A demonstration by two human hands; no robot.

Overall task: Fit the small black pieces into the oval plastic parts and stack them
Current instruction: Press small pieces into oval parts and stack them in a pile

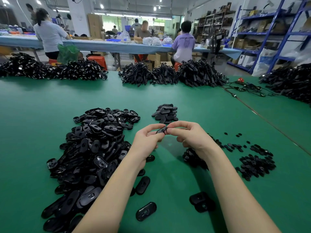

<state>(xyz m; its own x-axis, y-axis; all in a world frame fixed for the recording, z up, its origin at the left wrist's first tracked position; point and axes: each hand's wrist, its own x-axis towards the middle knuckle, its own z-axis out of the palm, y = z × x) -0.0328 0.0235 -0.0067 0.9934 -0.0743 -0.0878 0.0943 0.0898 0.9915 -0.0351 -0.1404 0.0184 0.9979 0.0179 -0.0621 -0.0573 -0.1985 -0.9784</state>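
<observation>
Loose black oval plastic shells (146, 211) lie nearest on the green table mat (42, 101). Above them, the left hand (148, 140) and right hand (188, 137) pinch one black oval plastic part (161, 130) between fingertips. It looks light, stiff and smooth, best held by its rim. No containers show; finished ovals sit in a small stack (165, 113) beyond.

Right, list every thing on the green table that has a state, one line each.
Left hand: pinching the held oval part.
Right hand: pinching the same part.
Held oval part: off the table, between both hands.
Big oval pile: loose, unsorted.
Small far pile: heaped together.
Small black pieces: scattered.
</observation>
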